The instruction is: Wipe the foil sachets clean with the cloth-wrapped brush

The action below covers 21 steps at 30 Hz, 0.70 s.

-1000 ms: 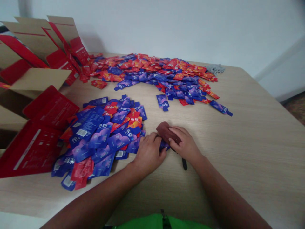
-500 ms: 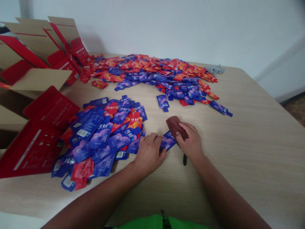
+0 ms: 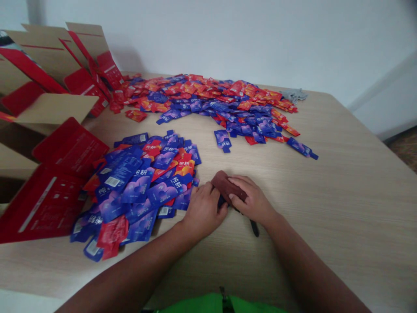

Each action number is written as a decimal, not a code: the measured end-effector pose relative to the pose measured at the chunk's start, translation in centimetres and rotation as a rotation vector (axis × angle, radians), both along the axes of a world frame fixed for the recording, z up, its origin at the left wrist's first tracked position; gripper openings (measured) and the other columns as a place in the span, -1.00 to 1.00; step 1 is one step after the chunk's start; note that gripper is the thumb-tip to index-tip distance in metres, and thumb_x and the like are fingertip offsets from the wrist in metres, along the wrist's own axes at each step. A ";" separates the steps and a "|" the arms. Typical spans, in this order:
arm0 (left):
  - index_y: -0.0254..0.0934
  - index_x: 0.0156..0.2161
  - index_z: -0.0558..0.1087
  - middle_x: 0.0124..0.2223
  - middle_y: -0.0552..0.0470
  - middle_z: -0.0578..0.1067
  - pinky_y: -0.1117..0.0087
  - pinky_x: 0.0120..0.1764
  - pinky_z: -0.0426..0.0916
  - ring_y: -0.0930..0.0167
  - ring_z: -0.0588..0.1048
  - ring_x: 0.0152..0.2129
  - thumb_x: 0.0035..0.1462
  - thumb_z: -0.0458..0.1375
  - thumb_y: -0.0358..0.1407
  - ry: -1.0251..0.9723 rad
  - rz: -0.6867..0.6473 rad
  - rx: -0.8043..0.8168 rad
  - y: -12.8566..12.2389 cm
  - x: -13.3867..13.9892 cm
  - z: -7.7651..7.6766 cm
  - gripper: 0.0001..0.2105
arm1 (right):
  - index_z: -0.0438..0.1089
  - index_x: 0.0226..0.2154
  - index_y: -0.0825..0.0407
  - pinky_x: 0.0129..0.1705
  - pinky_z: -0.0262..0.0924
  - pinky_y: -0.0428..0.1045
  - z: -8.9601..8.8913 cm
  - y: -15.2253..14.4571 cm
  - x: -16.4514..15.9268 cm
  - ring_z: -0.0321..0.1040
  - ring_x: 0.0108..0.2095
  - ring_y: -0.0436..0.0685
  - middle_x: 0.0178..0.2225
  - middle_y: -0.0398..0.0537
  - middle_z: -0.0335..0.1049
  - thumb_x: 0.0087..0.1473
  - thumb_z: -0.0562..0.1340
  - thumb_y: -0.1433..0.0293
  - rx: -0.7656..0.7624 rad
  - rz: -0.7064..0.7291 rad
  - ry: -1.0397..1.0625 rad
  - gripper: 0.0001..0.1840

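Observation:
My left hand (image 3: 204, 208) presses down on the table with its fingers closed on the edge of a blue sachet (image 3: 221, 201), most of which is hidden. A folded brown cloth (image 3: 224, 184) lies over that sachet, gripped by my right hand (image 3: 251, 201), whose thumb and fingers pinch it. Below the right hand, the end of a slim black object (image 3: 254, 228) sticks out; its kind I cannot make out. Just left of my left hand lies a heap of blue and red sachets (image 3: 137, 182).
Opened red cardboard boxes (image 3: 45, 204) stand along the left. A long pile of red and blue sachets (image 3: 208, 98) runs along the wall. Single blue sachets lie apart, one in the middle (image 3: 223, 140) and another farther right (image 3: 302, 148). Grey cloth (image 3: 295, 94) sits at the back.
My right hand has moved left with the brown cloth, which now covers the blue sachet up to my left fingers. The black object has shifted slightly downward. My left hand has stayed put.

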<state>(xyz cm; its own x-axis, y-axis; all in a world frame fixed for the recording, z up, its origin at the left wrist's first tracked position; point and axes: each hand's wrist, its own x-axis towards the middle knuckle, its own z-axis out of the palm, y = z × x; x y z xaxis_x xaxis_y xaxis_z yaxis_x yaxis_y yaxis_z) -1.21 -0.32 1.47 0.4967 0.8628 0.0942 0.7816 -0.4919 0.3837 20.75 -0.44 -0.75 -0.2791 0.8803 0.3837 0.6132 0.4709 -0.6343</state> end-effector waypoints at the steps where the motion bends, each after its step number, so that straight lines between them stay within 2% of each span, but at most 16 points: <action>1: -0.20 0.15 0.44 0.07 -0.16 0.51 0.03 0.06 0.30 0.10 0.48 0.04 0.26 0.25 -0.20 0.002 0.002 -0.001 0.0 0.0 0.0 -0.62 | 0.39 0.27 -0.11 0.28 0.36 0.33 0.0 0.0 0.0 0.41 0.21 0.32 0.21 0.08 0.47 0.21 0.31 0.37 0.000 -0.001 -0.003 -0.43; 8: -0.21 0.02 0.50 0.01 -0.13 0.50 0.04 0.05 0.30 0.10 0.48 0.01 0.27 0.25 -0.18 0.003 0.003 -0.002 -0.1 -0.1 0.4 -0.74 | 0.41 0.25 -0.08 0.25 0.39 0.34 -0.4 0.3 0.0 0.43 0.18 0.35 0.19 0.11 0.48 0.20 0.31 0.37 0.029 -0.102 -0.043 -0.44; 13: -0.18 0.13 0.48 0.03 -0.13 0.50 0.05 0.07 0.31 0.11 0.49 0.01 0.28 0.26 -0.18 -0.008 0.002 0.000 0.0 0.0 0.5 -0.65 | 0.45 0.19 -0.01 0.25 0.38 0.37 -0.4 0.6 0.2 0.45 0.14 0.37 0.13 0.16 0.52 0.19 0.30 0.38 0.047 -0.245 -0.061 -0.50; 16: -0.16 0.15 0.48 0.03 -0.13 0.50 0.04 0.08 0.31 0.11 0.49 0.01 0.26 0.28 -0.19 -0.008 0.007 -0.004 0.0 0.0 0.5 -0.63 | 0.45 0.19 -0.03 0.26 0.37 0.39 0.0 0.5 0.1 0.46 0.15 0.37 0.14 0.15 0.51 0.20 0.29 0.37 0.080 -0.305 0.004 -0.50; 18: -0.16 0.14 0.49 0.03 -0.13 0.50 0.04 0.08 0.32 0.10 0.49 0.01 0.26 0.28 -0.19 -0.007 0.010 -0.009 0.0 0.0 0.5 -0.64 | 0.43 0.23 -0.07 0.29 0.36 0.38 0.3 0.3 0.1 0.45 0.19 0.36 0.19 0.13 0.49 0.21 0.28 0.37 0.110 -0.301 0.075 -0.48; 21: -0.18 0.09 0.50 0.03 -0.14 0.51 0.03 0.07 0.32 0.10 0.49 0.02 0.26 0.27 -0.19 -0.007 0.006 -0.011 0.0 0.0 0.5 -0.68 | 0.43 0.24 -0.09 0.28 0.38 0.34 0.6 0.0 0.0 0.44 0.21 0.33 0.21 0.11 0.47 0.21 0.28 0.36 0.092 -0.175 0.094 -0.47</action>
<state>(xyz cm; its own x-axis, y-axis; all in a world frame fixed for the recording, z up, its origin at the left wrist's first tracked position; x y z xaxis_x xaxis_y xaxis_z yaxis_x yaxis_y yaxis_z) -1.25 -0.35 1.93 0.4913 0.8665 0.0877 0.7817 -0.4831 0.3945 20.73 -0.43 -0.16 -0.0846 0.8722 0.4817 0.6306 0.4212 -0.6519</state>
